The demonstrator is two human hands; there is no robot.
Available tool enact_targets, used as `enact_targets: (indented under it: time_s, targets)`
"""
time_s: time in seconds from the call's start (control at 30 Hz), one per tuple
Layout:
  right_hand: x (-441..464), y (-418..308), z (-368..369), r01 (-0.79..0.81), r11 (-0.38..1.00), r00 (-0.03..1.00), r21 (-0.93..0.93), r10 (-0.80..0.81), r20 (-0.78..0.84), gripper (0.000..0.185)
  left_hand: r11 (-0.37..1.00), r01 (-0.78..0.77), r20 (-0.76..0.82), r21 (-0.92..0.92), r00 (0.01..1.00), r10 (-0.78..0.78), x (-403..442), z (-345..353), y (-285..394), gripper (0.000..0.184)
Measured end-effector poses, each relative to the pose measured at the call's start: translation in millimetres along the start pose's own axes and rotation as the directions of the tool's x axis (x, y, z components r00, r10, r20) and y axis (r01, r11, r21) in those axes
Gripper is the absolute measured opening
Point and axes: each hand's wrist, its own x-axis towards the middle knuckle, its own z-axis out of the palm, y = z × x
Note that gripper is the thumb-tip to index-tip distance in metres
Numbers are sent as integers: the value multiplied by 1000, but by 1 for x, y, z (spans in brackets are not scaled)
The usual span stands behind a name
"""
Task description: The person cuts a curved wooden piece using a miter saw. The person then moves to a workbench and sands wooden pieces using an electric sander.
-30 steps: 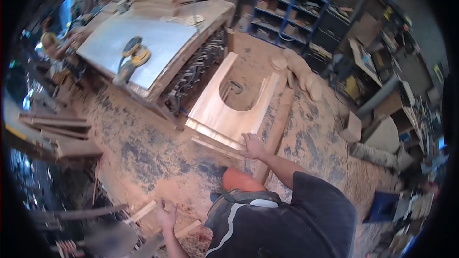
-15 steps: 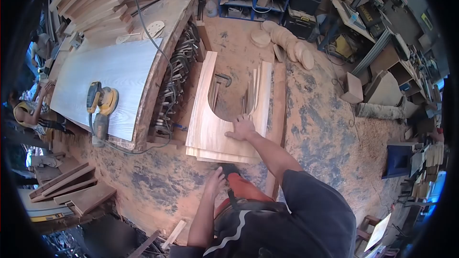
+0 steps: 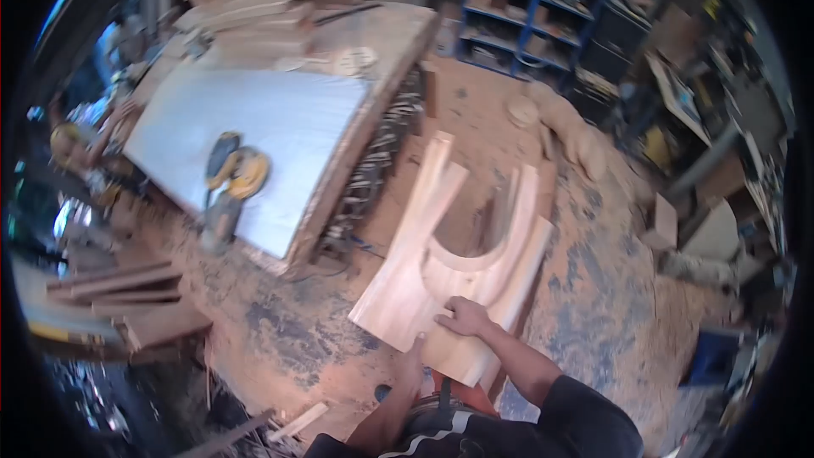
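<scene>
A pale wooden panel with a U-shaped cutout (image 3: 386, 309) lies skewed on top of similar cut boards (image 3: 526, 203), pulled toward my body. My right hand (image 3: 468, 317) is closed on it at the bottom of the cutout, fingers curled at the edge. At the near edge, my left hand (image 3: 413, 365) grips the same panel with the thumb on top; its other fingers are hidden below. The frame is blurred by motion.
On the workbench at left, a yellow-and-black sander (image 3: 246, 174) rests on a whitish sheet (image 3: 297, 119). Clamps (image 3: 365, 178) line the bench's side. Blue shelves (image 3: 500, 13) stand at the back, with round wooden discs (image 3: 568, 123) nearby. Another person (image 3: 76, 144) is at far left.
The top panel has slid toward me and turned, showing the board beneath. My left hand has come up to its near edge. My right hand has moved with the panel; the view has shifted.
</scene>
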Motion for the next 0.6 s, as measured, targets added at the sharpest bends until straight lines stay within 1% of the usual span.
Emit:
enact_targets:
  time_s: [0.07, 0.1, 0.13, 0.17, 0.2, 0.23, 0.27, 0.3, 0.33, 0.37, 0.4, 0.43, 0.47, 0.5, 0.53, 0.57, 0.6]
  targets:
    - [-12, -28, -11, -132, 991, 981, 35, 126, 151, 86, 956, -88, -102, 280, 987, 121, -25, -2, 35, 68]
    - [-17, -46, -17, -95, 995, 981, 16, 91, 169, 86, 925, -83, -120, 370, 983, 136, -27, -8, 48, 63]
    - [-18, -64, -29, -130, 991, 958, 44, 114, 262, 82, 933, -102, -134, 345, 978, 157, -31, -9, 60, 63]
    - [-17, -81, -40, -168, 984, 929, 63, 137, 343, 78, 931, -158, -114, 328, 972, 205, -42, -5, 82, 57]
    - [-25, -89, -38, -137, 990, 935, 40, 116, 334, 78, 925, -215, -94, 312, 962, 255, -54, -4, 102, 52]
    - [-41, -94, -25, -125, 938, 971, 325, 48, 234, 73, 906, -334, -19, 258, 936, 351, -65, -8, 118, 49]
    - [-49, -102, -11, -73, 808, 992, 584, 0, 125, 70, 900, -366, -35, 235, 922, 384, -77, -14, 138, 49]
    - [-57, -117, -1, -44, 821, 992, 569, -32, 123, 70, 830, -402, 34, 387, 906, 423, -94, -22, 158, 50]
    - [-69, -132, 10, 66, 748, 998, 660, -54, -39, 68, 731, -429, 110, 530, 890, 443, -106, -35, 178, 52]
    - [-79, -153, 17, 187, 659, 978, 729, -52, -203, 69, 727, -447, 106, 521, 879, 465, -113, -52, 199, 52]
    - [-87, -183, 21, 199, 664, 976, 721, -65, -209, 69, 630, -529, 208, 568, 833, 513, -121, -70, 217, 55]
    - [-96, -218, 23, 282, 630, 943, 724, -42, -330, 69, 525, -603, 314, 601, 782, 539, -132, -88, 231, 58]
    - [-105, -253, 25, 365, 598, 893, 714, -8, -450, 69, 524, -611, 323, 593, 777, 540, -145, -110, 245, 58]
    - [-113, -288, 28, 370, 605, 886, 705, -1, -464, 69, 530, -666, 368, 525, 739, 564, -159, -139, 261, 58]
    - [-118, -324, 27, 351, 717, 851, 603, 25, -524, 68, 532, -717, 413, 450, 695, 588, -173, -165, 274, 59]
    - [-123, -359, 26, 309, 812, 812, 495, 46, -581, 68, 533, -749, 405, 393, 661, 631, -190, -192, 275, 60]
    - [-128, -391, 26, 282, 831, 821, 480, 49, -569, 69, 532, -774, 393, 344, 633, 667, -208, -222, 275, 61]
